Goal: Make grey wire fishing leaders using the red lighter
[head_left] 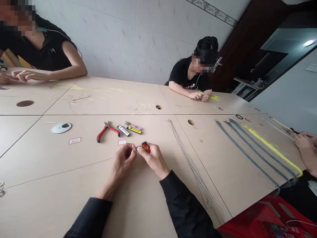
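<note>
My left hand (123,157) is closed in a pinch, thumb against fingers, at the end of a thin dark cord (61,171) that trails left across the table. My right hand (155,160) has a red lighter (146,147) wrapped in its fingers. Its thumb and fingertip meet those of my left hand, where a tiny bit of cord is mostly hidden. Just beyond my hands lie red-handled pliers (108,130), a white lighter (123,130), a yellow lighter (134,129) and small pink-handled snips (135,126).
Right of my arm lies a bundle of thin cords (188,158). Farther right are blue-grey cord bundles (247,155) and a yellow bundle (262,138). A white round lid (61,128) lies left. Co-workers sit across and at the right; cable holes (191,122) pierce the table.
</note>
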Tool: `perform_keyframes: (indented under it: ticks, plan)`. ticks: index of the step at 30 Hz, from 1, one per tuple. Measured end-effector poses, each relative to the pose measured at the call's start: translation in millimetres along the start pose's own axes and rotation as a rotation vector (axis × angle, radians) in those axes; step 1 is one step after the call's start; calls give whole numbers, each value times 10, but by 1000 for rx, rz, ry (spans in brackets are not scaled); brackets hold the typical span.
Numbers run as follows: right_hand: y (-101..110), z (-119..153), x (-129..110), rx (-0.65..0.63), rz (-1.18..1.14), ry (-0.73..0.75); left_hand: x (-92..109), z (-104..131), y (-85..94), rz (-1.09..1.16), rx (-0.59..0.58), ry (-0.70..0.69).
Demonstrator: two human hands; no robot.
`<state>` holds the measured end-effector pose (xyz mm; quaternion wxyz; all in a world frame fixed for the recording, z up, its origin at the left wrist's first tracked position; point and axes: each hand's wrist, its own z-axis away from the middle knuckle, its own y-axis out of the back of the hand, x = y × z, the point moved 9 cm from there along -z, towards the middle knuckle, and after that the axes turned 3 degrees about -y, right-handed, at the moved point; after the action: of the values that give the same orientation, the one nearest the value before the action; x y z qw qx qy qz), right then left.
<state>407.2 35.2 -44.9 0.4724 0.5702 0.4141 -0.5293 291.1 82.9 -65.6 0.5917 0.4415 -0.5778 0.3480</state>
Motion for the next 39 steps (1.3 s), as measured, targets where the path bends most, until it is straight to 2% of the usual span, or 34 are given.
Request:
perform_keyframes:
  ticks: [7, 18, 24, 33, 36, 39]
  plan:
    - [59, -14, 160, 4, -9, -89, -15, -3, 16, 97, 16, -4]
    - [69, -16, 81, -2, 137, 3, -29, 42, -28, 221, -6, 67]
    - [80, -9, 89, 15, 167, -3, 20, 50, -40, 191, -33, 19]
    - [80, 27, 94, 13, 169, -22, -44, 34, -58, 155, -55, -23]
    - [56, 40, 87, -5, 144, -21, 24, 56, -38, 78, -48, -76]
    - [98, 49, 92, 44, 57, -28, 239, 118, -30, -128, -48, -239]
